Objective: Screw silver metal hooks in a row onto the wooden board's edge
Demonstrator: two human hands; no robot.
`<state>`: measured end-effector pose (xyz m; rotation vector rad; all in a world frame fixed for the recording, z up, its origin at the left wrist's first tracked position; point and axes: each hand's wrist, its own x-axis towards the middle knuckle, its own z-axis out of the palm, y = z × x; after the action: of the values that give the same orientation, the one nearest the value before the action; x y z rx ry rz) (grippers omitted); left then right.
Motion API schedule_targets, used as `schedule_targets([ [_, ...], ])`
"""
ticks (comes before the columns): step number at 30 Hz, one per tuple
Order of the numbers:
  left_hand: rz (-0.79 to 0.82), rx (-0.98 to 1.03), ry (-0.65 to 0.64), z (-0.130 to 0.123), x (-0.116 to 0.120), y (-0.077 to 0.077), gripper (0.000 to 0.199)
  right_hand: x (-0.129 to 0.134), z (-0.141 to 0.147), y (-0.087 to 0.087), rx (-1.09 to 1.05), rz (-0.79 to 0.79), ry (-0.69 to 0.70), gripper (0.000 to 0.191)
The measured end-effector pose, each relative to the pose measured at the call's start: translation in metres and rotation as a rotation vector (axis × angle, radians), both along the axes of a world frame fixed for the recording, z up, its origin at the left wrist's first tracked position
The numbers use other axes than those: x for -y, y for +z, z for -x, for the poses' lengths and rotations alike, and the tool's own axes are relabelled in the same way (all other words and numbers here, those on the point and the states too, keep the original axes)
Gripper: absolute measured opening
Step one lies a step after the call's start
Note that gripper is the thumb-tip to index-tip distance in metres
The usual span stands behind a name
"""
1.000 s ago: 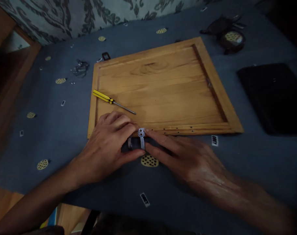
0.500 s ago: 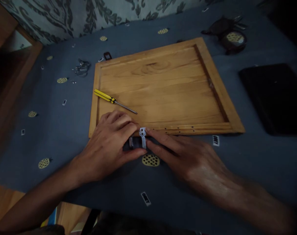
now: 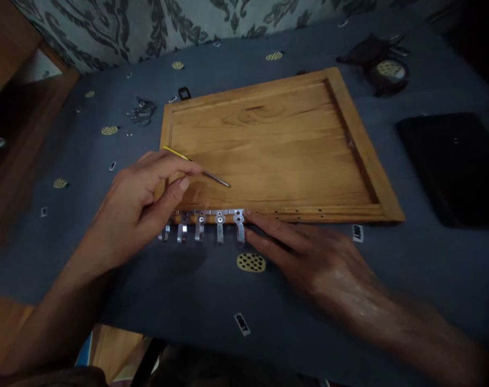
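A shallow wooden panel with a raised frame (image 3: 365, 145) lies on the blue cloth. Along its near edge sits a row of several metal hooks (image 3: 220, 226); screws show in some of them. My right hand (image 3: 321, 258) rests its fingertips against the rightmost hook (image 3: 240, 226), fingers stretched out and holding nothing. Over the panel's left side, my left hand (image 3: 143, 199) is at the yellow-handled screwdriver (image 3: 217, 178), its thumb and index finger apart. The hand hides most of the handle, and whether it grips it cannot be made out.
A small pile of metal hooks (image 3: 143, 110) and a few tiny screws (image 3: 128, 134) lie at the back left. Behind the panel is a small black frame-shaped piece (image 3: 184, 93). A black flat object (image 3: 450, 166) lies at the right, with a dark item (image 3: 373, 62) at the back right.
My left hand has moved from the hook up and left to the screwdriver, uncovering the row of hooks. My right hand has stayed at the rightmost hook. The view has shifted slightly.
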<state>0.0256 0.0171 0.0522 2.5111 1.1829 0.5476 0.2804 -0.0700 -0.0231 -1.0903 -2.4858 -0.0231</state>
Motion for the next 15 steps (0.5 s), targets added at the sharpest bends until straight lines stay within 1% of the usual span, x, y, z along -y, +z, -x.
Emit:
schedule_targets([
  [4, 0.052, -0.018, -0.014, -0.001, -0.002, -0.007, 0.027, 0.000, 0.000, 0.000, -0.009, 0.005, -0.006, 0.058],
  [9, 0.117, 0.000, -0.136, -0.010, 0.001, -0.017, 0.023, 0.000, -0.001, 0.000, -0.016, 0.020, 0.009, 0.058],
  [11, 0.131, -0.008, -0.166, -0.014, 0.004, -0.020, 0.022, 0.000, -0.001, 0.000, -0.024, 0.019, 0.016, 0.056],
  [15, 0.101, -0.080, -0.216, -0.021, 0.011, -0.030, 0.046, -0.001, 0.000, 0.002, -0.025, 0.014, 0.020, 0.052],
])
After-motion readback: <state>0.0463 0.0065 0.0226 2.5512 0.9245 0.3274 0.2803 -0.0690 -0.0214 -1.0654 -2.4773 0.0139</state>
